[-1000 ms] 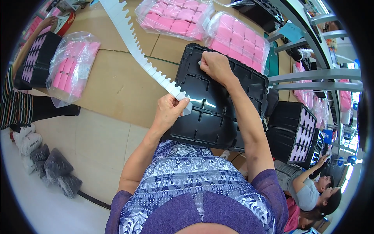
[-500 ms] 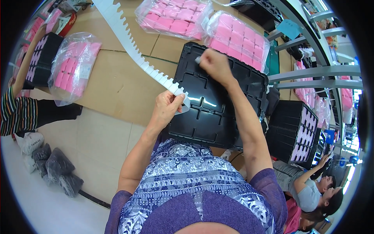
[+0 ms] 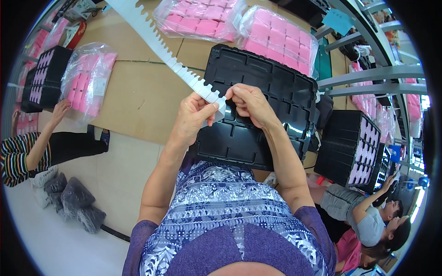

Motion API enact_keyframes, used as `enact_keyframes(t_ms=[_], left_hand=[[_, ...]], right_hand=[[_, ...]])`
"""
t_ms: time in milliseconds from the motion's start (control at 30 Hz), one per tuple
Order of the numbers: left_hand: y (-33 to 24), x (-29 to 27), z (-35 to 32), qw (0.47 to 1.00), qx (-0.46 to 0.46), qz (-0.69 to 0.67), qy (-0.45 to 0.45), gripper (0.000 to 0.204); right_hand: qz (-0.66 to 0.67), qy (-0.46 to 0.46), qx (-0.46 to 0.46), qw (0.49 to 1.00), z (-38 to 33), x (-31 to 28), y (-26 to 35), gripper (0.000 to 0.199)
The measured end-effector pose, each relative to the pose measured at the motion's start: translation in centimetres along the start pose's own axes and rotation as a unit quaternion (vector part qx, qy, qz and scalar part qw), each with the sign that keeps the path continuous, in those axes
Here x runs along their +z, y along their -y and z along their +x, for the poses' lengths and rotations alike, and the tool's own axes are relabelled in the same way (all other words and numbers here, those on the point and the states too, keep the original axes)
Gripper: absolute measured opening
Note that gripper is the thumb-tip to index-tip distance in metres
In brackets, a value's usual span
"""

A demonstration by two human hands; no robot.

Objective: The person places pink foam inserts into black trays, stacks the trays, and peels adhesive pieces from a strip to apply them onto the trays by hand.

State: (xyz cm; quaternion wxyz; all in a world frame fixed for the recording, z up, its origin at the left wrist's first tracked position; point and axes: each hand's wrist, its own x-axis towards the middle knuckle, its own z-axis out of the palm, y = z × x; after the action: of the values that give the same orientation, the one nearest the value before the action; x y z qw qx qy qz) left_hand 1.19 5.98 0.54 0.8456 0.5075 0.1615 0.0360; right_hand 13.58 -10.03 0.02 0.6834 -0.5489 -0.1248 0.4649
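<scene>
tray (image 3: 276,92) on table (image 3: 138,96), bags (image 3: 281,39) behind it; strip (image 3: 161,46) left

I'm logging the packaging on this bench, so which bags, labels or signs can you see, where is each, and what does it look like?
Left bag: clear plastic, pink blocks inside, white label, left on the cardboard-covered bench.
Top bag: clear, rows of pink blocks, far edge of bench.
Right bag: clear, pink blocks, behind the black tray.
Blue card: small square, on the shelf frame, top right.
</scene>
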Motion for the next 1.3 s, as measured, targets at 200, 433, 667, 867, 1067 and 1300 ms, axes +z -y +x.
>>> enact_keyframes(t_ms=[200, 433, 667, 867, 1067, 1300], left_hand=[[0.4, -0.1, -0.1, 0.999, 0.007, 0.035, -0.014, 0.012], [0.9, -0.3, 1.2, 0.996, -0.021, -0.073, -0.046, 0.009], [2.0, 0.9, 1.0, 0.998, -0.014, -0.010, -0.065, 0.015], [1.7, 1.4, 0.4, 0.994, 0.033, 0.088, -0.046, 0.019], [-1.3, 4.6, -2.3, 0.975, -0.132, -0.077, 0.158, 0.018], [-0.5, 6.7, -1.9, 0.936, -0.200, -0.132, 0.258, 0.017]], right_hand=[[-0.219, -0.051, -0.079, 0.971, -0.7, 1.8, 0.7, 0.017], [-0.415, -0.092, -0.262, 0.866, -0.3, 2.6, -0.4, 0.006], [-0.425, -0.094, -0.381, 0.815, -2.2, 2.5, -0.5, 0.005], [-0.052, -0.265, -0.160, 0.949, -4.5, -9.2, 2.6, 0.008], [-0.360, -0.383, -0.133, 0.841, -8.6, -20.3, 2.3, 0.017], [-0.659, -0.438, -0.141, 0.595, -7.6, -18.7, 1.2, 0.019]])
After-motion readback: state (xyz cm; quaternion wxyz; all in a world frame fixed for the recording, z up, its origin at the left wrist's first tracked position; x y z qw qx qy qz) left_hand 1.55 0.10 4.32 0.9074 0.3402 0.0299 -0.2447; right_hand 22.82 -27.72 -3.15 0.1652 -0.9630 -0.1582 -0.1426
